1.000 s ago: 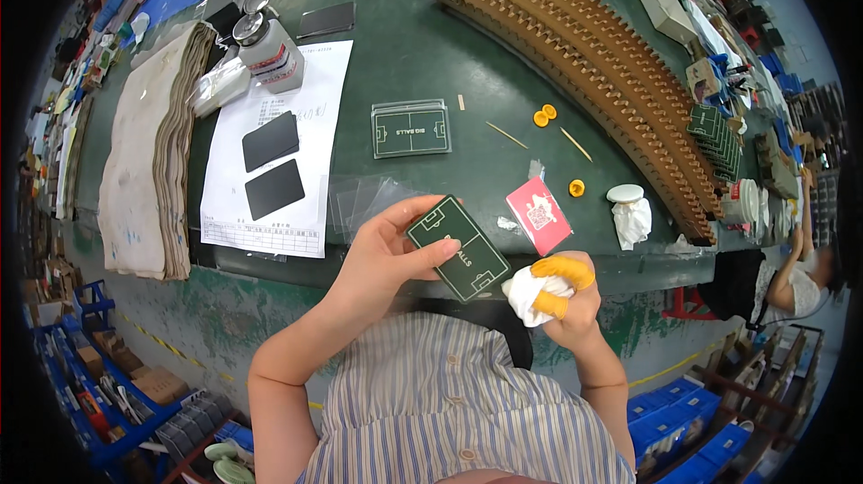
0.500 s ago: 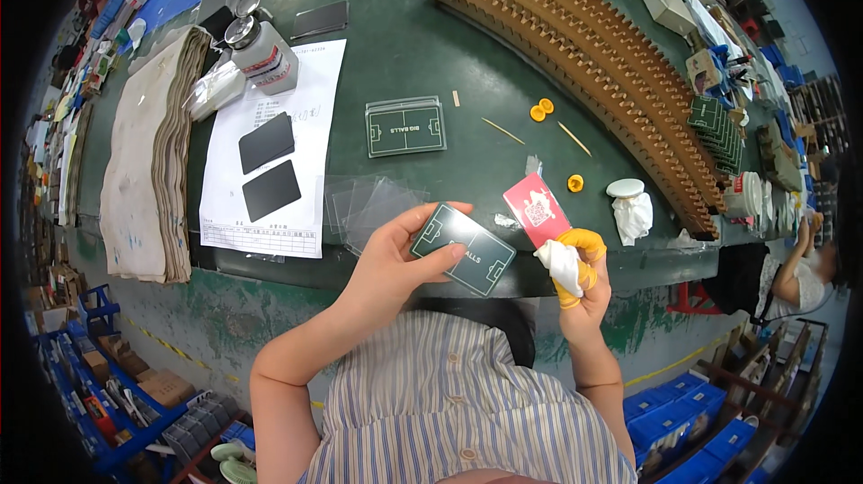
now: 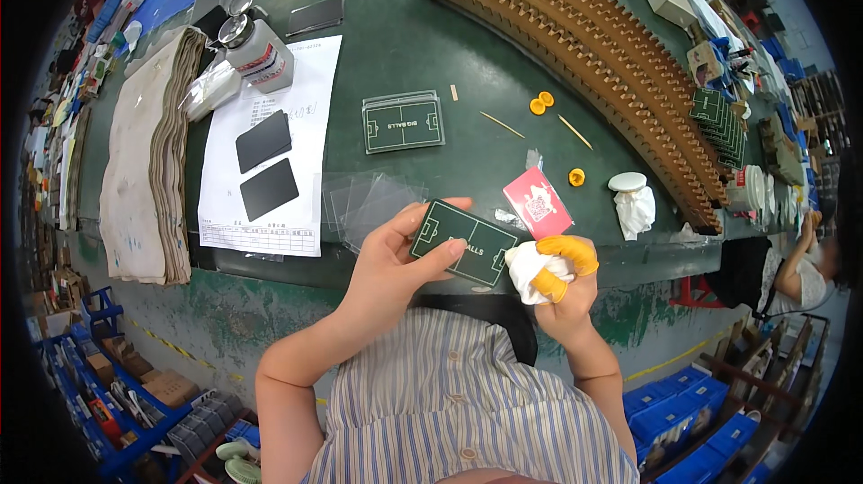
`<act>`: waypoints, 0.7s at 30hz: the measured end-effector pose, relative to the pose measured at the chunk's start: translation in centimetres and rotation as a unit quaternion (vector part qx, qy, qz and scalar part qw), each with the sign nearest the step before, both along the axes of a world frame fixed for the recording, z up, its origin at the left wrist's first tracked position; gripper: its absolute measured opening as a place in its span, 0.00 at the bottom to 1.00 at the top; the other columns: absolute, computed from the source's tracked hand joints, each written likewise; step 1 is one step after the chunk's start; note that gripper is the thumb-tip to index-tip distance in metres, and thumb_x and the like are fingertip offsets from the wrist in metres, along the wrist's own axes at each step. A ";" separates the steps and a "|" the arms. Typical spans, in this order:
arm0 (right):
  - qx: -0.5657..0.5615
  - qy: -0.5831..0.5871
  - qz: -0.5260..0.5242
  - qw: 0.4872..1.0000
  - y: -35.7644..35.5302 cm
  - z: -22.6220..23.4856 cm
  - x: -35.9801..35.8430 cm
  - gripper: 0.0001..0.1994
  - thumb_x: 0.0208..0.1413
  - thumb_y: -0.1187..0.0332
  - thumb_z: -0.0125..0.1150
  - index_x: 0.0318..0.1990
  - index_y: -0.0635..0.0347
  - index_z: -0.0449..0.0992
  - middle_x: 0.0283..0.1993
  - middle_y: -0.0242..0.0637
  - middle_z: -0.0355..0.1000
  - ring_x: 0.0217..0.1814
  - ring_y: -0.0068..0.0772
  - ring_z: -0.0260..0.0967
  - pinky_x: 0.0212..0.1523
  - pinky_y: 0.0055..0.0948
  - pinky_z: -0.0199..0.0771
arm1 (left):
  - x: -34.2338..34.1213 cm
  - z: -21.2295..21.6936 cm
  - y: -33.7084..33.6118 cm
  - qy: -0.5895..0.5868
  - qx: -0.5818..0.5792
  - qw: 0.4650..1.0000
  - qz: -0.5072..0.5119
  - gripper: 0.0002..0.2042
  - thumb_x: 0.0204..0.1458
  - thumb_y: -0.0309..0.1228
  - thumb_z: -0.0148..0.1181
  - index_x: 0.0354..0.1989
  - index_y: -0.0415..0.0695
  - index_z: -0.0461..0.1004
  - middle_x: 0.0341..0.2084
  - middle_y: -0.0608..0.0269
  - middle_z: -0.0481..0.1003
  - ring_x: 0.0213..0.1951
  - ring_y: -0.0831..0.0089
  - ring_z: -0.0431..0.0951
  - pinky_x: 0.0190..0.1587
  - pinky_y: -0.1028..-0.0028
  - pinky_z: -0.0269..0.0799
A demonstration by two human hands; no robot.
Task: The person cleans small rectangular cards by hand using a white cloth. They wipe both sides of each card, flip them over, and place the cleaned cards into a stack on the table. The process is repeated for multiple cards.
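My left hand (image 3: 395,264) holds a small dark green plate printed like a football pitch (image 3: 465,242) by its left edge, over the near edge of the green table (image 3: 422,53). My right hand (image 3: 559,291), with yellow finger cots on two fingers, is closed on a crumpled white cloth (image 3: 529,266) that touches the plate's right end. A stack of like green plates (image 3: 403,122) lies on the table ahead. Several clear film pieces (image 3: 370,199) lie just beyond my left hand.
A white paper sheet (image 3: 270,138) carries two black plates (image 3: 263,141). A liquid dispenser bottle (image 3: 256,53) stands at its top. Folded cloths (image 3: 148,156) lie left. Long slotted wooden racks (image 3: 584,53) curve across the back right. A pink card (image 3: 537,202), yellow rings (image 3: 541,103) and another person (image 3: 809,259) are right.
Both hands have shifted slightly. The cloth in my right hand has moved from below the plate's right end up against it, and the plate has tilted a little.
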State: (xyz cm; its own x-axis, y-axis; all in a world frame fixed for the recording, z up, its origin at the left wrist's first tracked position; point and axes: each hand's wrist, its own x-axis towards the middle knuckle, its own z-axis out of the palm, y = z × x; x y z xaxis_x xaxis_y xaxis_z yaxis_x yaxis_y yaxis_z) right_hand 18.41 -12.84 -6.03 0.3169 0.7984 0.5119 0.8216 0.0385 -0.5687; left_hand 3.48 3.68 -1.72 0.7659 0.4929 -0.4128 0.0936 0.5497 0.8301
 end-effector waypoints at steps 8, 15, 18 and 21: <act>0.020 -0.012 0.035 0.999 -0.3 -0.4 -1.2 0.16 0.28 0.75 0.65 0.32 0.50 0.80 0.41 0.32 0.71 0.41 0.37 0.66 0.39 0.33 0.67 | 0.1 -0.2 -0.4 -0.031 -0.013 0.998 0.051 0.22 0.51 0.24 0.59 0.55 0.41 0.63 0.41 0.67 0.68 0.41 0.83 0.72 0.39 0.81 0.73; 0.041 -0.006 0.038 0.998 -1.1 -0.6 -1.5 0.16 0.28 0.74 0.66 0.32 0.49 0.79 0.41 0.34 0.72 0.39 0.37 0.67 0.38 0.33 0.66 | 0.1 -0.3 -0.4 -0.043 -0.012 0.997 0.058 0.21 0.51 0.22 0.58 0.54 0.41 0.62 0.40 0.66 0.69 0.41 0.82 0.73 0.40 0.81 0.74; 0.049 -0.040 0.025 0.998 -1.0 -0.1 -1.2 0.14 0.29 0.72 0.66 0.31 0.49 0.79 0.41 0.34 0.71 0.39 0.38 0.66 0.38 0.33 0.67 | 0.2 -0.3 -0.5 -0.042 0.004 0.997 0.060 0.22 0.51 0.20 0.56 0.55 0.39 0.61 0.40 0.63 0.70 0.41 0.79 0.75 0.40 0.79 0.77; 0.027 -0.099 0.033 0.994 -0.5 0.4 -0.7 0.11 0.30 0.70 0.67 0.28 0.49 0.78 0.41 0.35 0.68 0.40 0.41 0.65 0.37 0.34 0.67 | 0.3 -0.1 -0.8 -0.044 0.014 0.997 0.058 0.22 0.50 0.20 0.57 0.55 0.39 0.61 0.40 0.63 0.70 0.40 0.79 0.75 0.40 0.80 0.77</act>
